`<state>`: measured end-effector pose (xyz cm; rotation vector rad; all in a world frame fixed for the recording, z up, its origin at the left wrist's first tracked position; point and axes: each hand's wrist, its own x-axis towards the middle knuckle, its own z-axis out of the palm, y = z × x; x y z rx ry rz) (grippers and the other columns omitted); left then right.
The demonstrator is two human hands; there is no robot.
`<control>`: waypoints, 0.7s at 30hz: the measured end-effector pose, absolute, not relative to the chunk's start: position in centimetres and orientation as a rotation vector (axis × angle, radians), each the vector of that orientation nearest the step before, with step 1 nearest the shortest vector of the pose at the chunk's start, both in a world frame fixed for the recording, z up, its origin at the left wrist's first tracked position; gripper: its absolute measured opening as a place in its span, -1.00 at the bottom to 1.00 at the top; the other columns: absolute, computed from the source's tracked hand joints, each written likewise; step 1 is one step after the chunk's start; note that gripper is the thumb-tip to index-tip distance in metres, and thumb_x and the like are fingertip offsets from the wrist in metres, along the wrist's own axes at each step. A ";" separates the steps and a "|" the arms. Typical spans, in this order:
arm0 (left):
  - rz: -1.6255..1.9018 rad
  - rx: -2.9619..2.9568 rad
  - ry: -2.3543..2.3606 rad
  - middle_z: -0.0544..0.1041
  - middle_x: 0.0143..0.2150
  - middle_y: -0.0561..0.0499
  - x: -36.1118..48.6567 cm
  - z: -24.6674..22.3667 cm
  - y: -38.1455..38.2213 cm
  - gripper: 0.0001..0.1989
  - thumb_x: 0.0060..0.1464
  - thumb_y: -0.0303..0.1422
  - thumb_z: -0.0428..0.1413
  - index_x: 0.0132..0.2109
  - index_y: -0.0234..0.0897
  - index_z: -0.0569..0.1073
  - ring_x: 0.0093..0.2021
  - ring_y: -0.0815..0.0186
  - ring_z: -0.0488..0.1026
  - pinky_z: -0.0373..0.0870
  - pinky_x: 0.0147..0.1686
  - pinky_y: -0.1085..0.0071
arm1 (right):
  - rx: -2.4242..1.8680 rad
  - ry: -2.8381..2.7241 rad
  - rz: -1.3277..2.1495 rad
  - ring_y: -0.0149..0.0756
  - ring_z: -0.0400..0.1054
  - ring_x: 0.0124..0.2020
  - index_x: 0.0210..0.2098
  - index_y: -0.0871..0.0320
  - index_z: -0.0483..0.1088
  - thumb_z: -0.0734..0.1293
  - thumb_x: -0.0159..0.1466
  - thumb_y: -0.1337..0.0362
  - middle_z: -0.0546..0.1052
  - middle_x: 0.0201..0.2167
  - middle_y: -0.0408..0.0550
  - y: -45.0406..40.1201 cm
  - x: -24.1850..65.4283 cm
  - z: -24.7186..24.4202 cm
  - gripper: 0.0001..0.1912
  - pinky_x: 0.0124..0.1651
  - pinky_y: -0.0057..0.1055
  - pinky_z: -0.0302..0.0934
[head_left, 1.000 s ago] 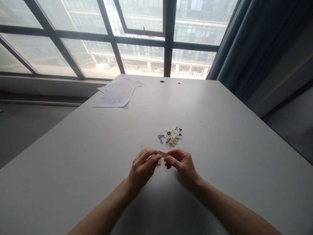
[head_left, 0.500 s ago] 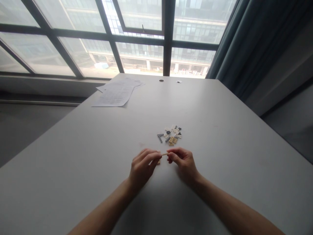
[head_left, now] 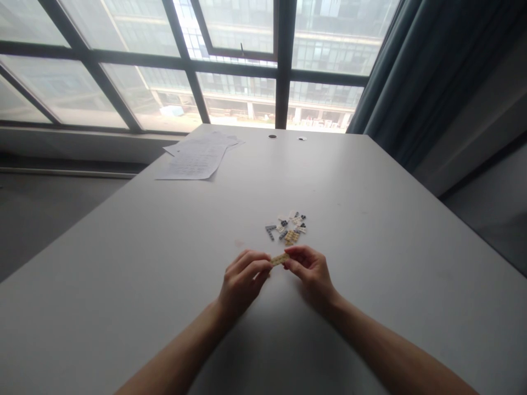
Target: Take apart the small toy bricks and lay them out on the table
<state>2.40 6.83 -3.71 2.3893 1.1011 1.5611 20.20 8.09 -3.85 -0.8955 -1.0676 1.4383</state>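
A small tan studded plate (head_left: 279, 260) is held between my two hands, its studs showing. My left hand (head_left: 246, 277) pinches its left end, and my right hand (head_left: 309, 269) pinches its right end. Another tan bit lies just under my left fingertips, mostly hidden. Just beyond my hands is a loose group of small pieces: tan ones (head_left: 291, 237) nearest, grey ones (head_left: 270, 228) at the left, and white (head_left: 293, 214) and dark ones farther back.
The pieces lie on a wide white table (head_left: 349, 181). Printed papers (head_left: 193, 159) overlap at its far left. Two round holes are near the far edge, before a large window. A dark curtain (head_left: 420, 66) hangs at the right.
The tan plate has tilted, so its studded face now shows instead of its thin edge. My right fingers have shifted slightly.
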 end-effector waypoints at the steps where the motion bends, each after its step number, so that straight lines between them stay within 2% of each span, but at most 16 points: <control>1: 1.560 2.389 1.100 0.53 -0.30 0.02 2.4 -3.7 6.8 -0.86 0.05 -0.56 0.15 -0.28 -0.21 0.44 -0.29 0.39 0.47 0.43 -0.26 0.45 | -0.895 -1.071 1.437 -0.36 0.42 -0.42 -0.32 0.13 0.50 0.48 0.02 0.30 0.56 -0.44 -0.13 8.1 20.2 -3.9 -0.80 -0.27 -0.39 0.34; 7: 1.551 2.401 1.061 0.55 -0.33 0.02 2.6 -3.6 6.8 -0.87 0.04 -0.54 0.18 -0.27 -0.23 0.45 -0.32 0.39 0.47 0.43 -0.27 0.46 | -0.921 -1.104 1.411 -0.35 0.41 -0.43 -0.30 0.16 0.50 0.46 0.06 0.27 0.55 -0.46 -0.12 8.1 20.4 -4.1 -0.80 -0.27 -0.39 0.32; 14: 1.485 2.503 0.951 0.53 -0.33 0.03 2.8 -3.7 6.6 -0.79 -0.02 -0.54 0.23 -0.22 -0.22 0.46 -0.32 0.38 0.42 0.43 -0.24 0.41 | -0.883 -1.150 1.414 -0.37 0.41 -0.44 -0.23 0.15 0.52 0.36 0.18 0.26 0.56 -0.46 -0.12 8.1 20.4 -4.1 -0.82 -0.28 -0.39 0.32; 18: 1.450 2.576 0.971 0.53 -0.26 0.01 2.7 -3.9 6.5 -0.78 -0.01 -0.49 0.24 -0.18 -0.18 0.47 -0.24 0.34 0.43 0.43 -0.19 0.37 | -0.806 -1.148 1.487 -0.39 0.41 -0.46 -0.20 0.13 0.50 0.38 0.16 0.29 0.56 -0.45 -0.15 7.8 20.2 -4.1 -0.80 -0.31 -0.40 0.33; 21: 1.396 2.612 1.036 0.51 -0.13 -0.04 2.6 -3.9 6.5 -0.78 0.00 -0.47 0.24 -0.17 -0.15 0.48 -0.13 0.27 0.42 0.42 -0.14 0.31 | -0.764 -1.134 1.528 -0.39 0.42 -0.46 -0.17 0.12 0.46 0.39 0.15 0.31 0.57 -0.44 -0.16 7.7 20.1 -4.1 -0.77 -0.34 -0.41 0.34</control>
